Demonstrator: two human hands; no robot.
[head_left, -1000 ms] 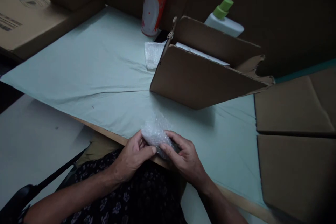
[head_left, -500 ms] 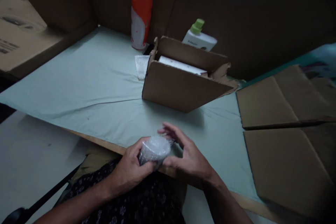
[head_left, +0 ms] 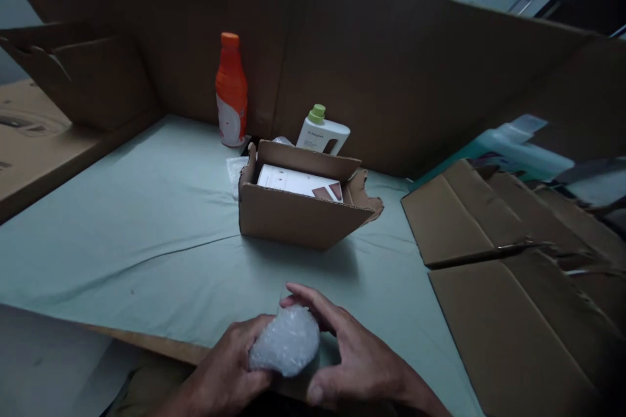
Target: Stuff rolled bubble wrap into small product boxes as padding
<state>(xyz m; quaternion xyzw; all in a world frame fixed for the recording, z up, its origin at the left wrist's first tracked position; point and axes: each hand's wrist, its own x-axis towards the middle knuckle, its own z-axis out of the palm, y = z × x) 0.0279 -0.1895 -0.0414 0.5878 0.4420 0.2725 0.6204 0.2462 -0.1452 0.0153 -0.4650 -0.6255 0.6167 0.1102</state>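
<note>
Looking down, I have my left hand (head_left: pixel 233 361) gripping the bubble-wrapped bundle (head_left: pixel 287 342) at the table's (head_left: pixel 161 208) near edge, in front of the box (head_left: pixel 293 218). My right hand (head_left: pixel 359 359) curves loosely beside it, thumb apart; I cannot tell whether its fingers touch. Light, even pressure should keep the bundle snug.

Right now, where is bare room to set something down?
Widest: the cloth between the printed carton and the open box. Smaller: between that box and the held bubble wrap. Crowded: behind the box, around the jug and orange bottle.
</note>
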